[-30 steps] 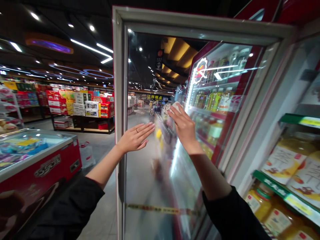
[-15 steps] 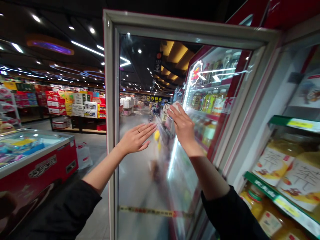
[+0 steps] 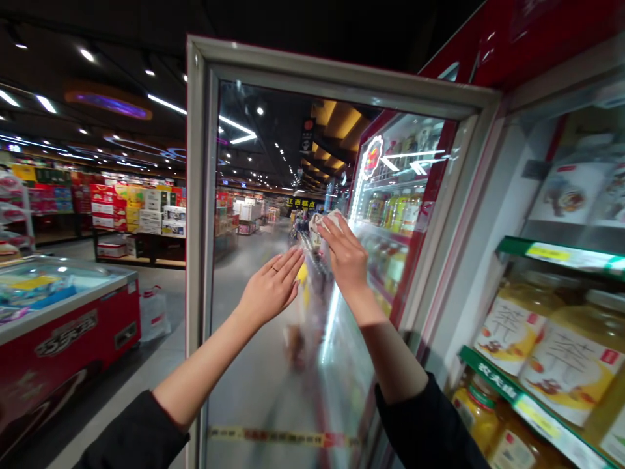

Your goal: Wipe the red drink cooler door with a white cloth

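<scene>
A glass cooler door (image 3: 254, 365) with a pale frame stands swung out in front of me. My right hand (image 3: 347, 257) presses a crumpled whitish cloth (image 3: 317, 225) to the pane, its fingers laid over it. To its left, my left hand (image 3: 272, 284), with a ring on one finger, is stretched flat with its fingers together and holds nothing. Its fingertips point up and right toward the cloth; whether its palm touches the glass I cannot tell. The glass looks hazy around and below both hands.
Right of the door, cooler shelves (image 3: 537, 251) hold large bottles of yellow drink (image 3: 571, 352). At left stands a red chest freezer (image 3: 73, 352), with a white plastic bag (image 3: 154, 314) on the floor beside it. Boxed goods (image 3: 139, 208) fill a display farther back.
My left hand has shifted right across the pane, closer to my right hand, and its fingers tilt more upward. My right hand keeps the cloth at nearly the same spot. The view has turned slightly.
</scene>
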The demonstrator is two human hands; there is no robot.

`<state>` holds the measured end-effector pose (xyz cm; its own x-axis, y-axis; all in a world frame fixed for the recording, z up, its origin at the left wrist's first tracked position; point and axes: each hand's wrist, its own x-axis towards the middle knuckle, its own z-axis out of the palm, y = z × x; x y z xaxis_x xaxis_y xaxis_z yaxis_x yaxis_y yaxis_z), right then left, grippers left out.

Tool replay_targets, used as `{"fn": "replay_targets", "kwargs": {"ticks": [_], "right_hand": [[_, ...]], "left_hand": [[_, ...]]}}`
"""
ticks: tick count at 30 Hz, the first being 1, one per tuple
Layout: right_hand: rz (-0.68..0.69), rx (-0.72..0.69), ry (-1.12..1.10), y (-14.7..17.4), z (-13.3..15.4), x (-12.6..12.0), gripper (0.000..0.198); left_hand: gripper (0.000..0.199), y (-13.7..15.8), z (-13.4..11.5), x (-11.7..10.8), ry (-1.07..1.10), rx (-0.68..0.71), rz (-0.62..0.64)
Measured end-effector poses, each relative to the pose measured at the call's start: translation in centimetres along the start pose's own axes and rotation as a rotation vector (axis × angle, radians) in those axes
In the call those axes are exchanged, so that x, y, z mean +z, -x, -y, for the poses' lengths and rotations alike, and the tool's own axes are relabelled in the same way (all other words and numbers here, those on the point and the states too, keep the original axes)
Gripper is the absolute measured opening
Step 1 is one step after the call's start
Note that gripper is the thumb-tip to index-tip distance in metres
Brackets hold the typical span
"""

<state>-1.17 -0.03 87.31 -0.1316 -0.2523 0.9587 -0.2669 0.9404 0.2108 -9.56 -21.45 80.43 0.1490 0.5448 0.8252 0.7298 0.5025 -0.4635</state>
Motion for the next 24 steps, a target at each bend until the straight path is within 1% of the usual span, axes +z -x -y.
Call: {"fn": "replay_targets", "kwargs": {"ticks": [2, 4, 7, 10, 13, 15, 17, 20, 22, 24], "right_hand": [[0.027, -0.04, -0.013, 0.7, -0.4, -0.7, 0.058], [0.035, -0.04, -0.023, 1.5, -1.2, -1.7, 0.058], [-0.025, 0.03, -0.034, 1.7, -2.5, -2.7, 0.059], [-0.082, 0.086, -0.041, 0.6, -3.1, -2.4, 0.059], [-0.018, 0.057, -0.049, -0.2, -2.8, -1.9, 0.062], [0.049, -0.003, -0.055, 0.4, -2.8, -2.2, 0.062], [0.07, -0.054, -0.039, 1.5, -3.3, -3.0, 0.06], [0.01, -0.051, 0.021, 2.6, -4.8, -4.6, 0.056], [-0.049, -0.005, 0.044, 2.2, -5.8, -5.1, 0.052], [-0.078, 0.043, 0.034, 1.2, -6.2, -5.1, 0.051]], "left_hand": [[0.07, -0.1, -0.4, -0.2, -0.014, -0.011, -0.006], [0.075, -0.2, -0.8, -0.2, -0.017, -0.033, -0.012], [0.081, -0.3, -1.7, 0.0, -0.024, -0.083, -0.011], [0.082, -0.4, -2.9, 0.4, -0.044, -0.15, -0.01], [0.082, -0.5, -3.9, 0.8, -0.058, -0.213, -0.029], [0.082, -0.6, -4.4, 0.9, -0.061, -0.239, -0.04], [0.081, -0.7, -4.7, 0.8, -0.055, -0.262, -0.035], [0.079, -1.3, -5.5, 0.4, -0.044, -0.275, -0.025], [0.077, -2.1, -6.5, 0.2, -0.044, -0.246, -0.023], [0.078, -3.0, -7.7, 0.3, -0.037, -0.213, -0.012]]}}
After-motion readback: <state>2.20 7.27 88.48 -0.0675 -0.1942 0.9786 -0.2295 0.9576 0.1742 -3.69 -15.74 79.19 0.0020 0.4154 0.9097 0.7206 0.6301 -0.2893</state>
